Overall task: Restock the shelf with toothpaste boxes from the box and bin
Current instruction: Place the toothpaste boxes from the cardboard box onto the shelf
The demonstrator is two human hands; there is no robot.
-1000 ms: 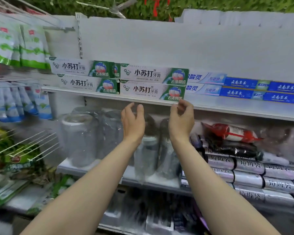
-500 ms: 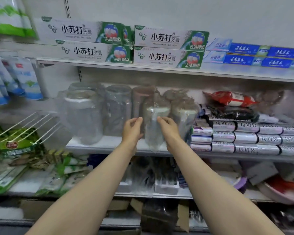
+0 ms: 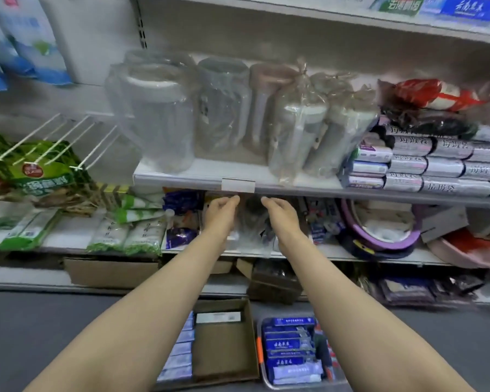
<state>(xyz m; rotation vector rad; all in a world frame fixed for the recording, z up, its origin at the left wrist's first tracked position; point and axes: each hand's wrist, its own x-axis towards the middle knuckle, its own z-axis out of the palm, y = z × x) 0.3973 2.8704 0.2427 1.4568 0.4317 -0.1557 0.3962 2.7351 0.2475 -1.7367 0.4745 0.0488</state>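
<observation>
Your left hand [image 3: 221,213] and right hand [image 3: 280,216] are both stretched out in front of you, side by side and a little apart, just below the front edge of the white metal shelf [image 3: 181,176] that carries the plastic-wrapped clear jars [image 3: 159,114]. The fingers of each hand are loosely extended, tips angled toward each other, and neither hand holds anything.

The stock you are working from sits on the grey floor, low between your forearms. The brown cardboard box [image 3: 224,349] is open; along its left wall lies a stacked row of pale blue-and-white toothpaste boxes [image 3: 178,352], long and narrow, lying flat with their ends toward you, while the rest of the box shows bare cardboard. Just beside it to the right is the silver metal bin [image 3: 262,376], filled with dark blue toothpaste boxes [image 3: 287,345] bearing white lettering, stacked flat.

At the top right edge, a green-ended toothpaste box [image 3: 399,4] and a blue one [image 3: 467,7] already stand on the upper shelf.
</observation>
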